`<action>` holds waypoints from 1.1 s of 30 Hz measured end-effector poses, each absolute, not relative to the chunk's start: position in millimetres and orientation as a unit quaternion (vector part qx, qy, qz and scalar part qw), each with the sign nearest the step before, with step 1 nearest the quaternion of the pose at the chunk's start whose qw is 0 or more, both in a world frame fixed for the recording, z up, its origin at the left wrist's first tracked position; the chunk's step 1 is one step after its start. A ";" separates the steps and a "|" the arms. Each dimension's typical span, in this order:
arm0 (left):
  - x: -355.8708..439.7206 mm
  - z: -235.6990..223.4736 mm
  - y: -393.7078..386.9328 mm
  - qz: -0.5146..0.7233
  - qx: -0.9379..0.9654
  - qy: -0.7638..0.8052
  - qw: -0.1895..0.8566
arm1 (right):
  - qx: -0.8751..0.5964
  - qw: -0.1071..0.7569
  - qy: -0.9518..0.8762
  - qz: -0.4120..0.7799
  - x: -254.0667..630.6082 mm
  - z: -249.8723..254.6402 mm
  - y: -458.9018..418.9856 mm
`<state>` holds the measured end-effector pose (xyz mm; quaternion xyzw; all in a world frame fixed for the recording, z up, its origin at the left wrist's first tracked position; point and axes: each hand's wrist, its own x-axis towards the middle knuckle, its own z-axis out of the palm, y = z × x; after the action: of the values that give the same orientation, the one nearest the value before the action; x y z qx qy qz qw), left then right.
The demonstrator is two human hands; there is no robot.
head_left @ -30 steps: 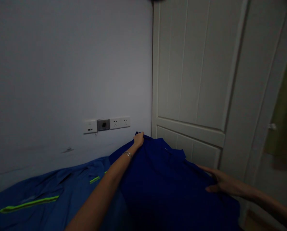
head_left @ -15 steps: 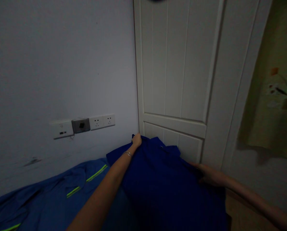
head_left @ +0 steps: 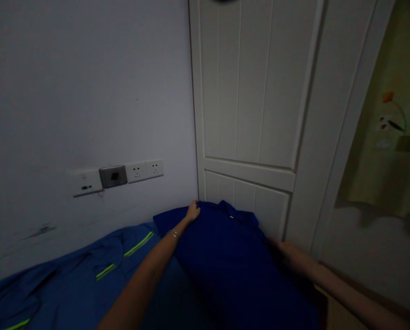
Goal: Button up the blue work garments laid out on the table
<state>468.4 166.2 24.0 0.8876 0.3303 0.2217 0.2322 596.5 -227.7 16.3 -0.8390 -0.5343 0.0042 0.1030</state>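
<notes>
A dark blue collared shirt (head_left: 232,256) is spread out in front of me, its collar up against the white panelled door. My left hand (head_left: 193,211), with a bracelet at the wrist, grips the shirt's left shoulder, fingers closed on the cloth. On the other side my right hand (head_left: 290,256) is closed on the shirt's right shoulder edge; it is a little blurred and its fingertips are partly hidden. Left of the shirt lies a lighter blue garment (head_left: 88,270) with yellow-green stripes, partly covered by the shirt.
The white door (head_left: 249,91) stands right behind the shirt. On the left wall (head_left: 88,91) sits a row of sockets (head_left: 144,170). A yellowish flowered curtain (head_left: 379,169) hangs at the right, and some wooden floor (head_left: 342,316) shows at the bottom right.
My left hand has come down slightly with the shirt's shoulder. The shirt's collar and right side have shifted, and the cloth lies flatter. Both hands keep hold.
</notes>
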 end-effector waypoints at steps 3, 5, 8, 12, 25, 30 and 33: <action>436.6 20.1 176.8 0.255 0.879 0.351 0.199 | -0.868 0.044 -0.486 -0.088 575.7 22.6 -220.7; 410.7 18.6 182.1 0.271 0.872 0.371 0.171 | -0.868 0.029 -0.475 -0.143 549.0 29.2 -212.2; 372.9 15.5 183.9 0.278 0.865 0.398 0.128 | -0.836 0.063 -0.533 -0.112 493.7 34.3 -202.3; 339.7 6.6 179.1 0.254 0.871 0.412 0.089 | -0.748 0.136 -0.646 0.068 426.7 25.1 -206.5; 321.6 -10.5 181.3 0.031 0.925 0.365 0.098 | -0.730 0.136 -0.661 0.112 403.0 -3.2 -217.4; 295.7 1.9 169.7 0.042 0.939 0.326 0.104 | -0.737 0.126 -0.654 0.116 404.1 -4.5 -216.4; 255.4 11.9 156.7 0.048 0.958 0.267 0.093 | -0.741 0.125 -0.649 0.118 409.0 -6.9 -212.7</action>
<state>255.4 156.7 11.9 0.9581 0.2669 0.0483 0.0926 409.0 -212.7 -6.9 -0.7415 -0.6485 0.1182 0.1251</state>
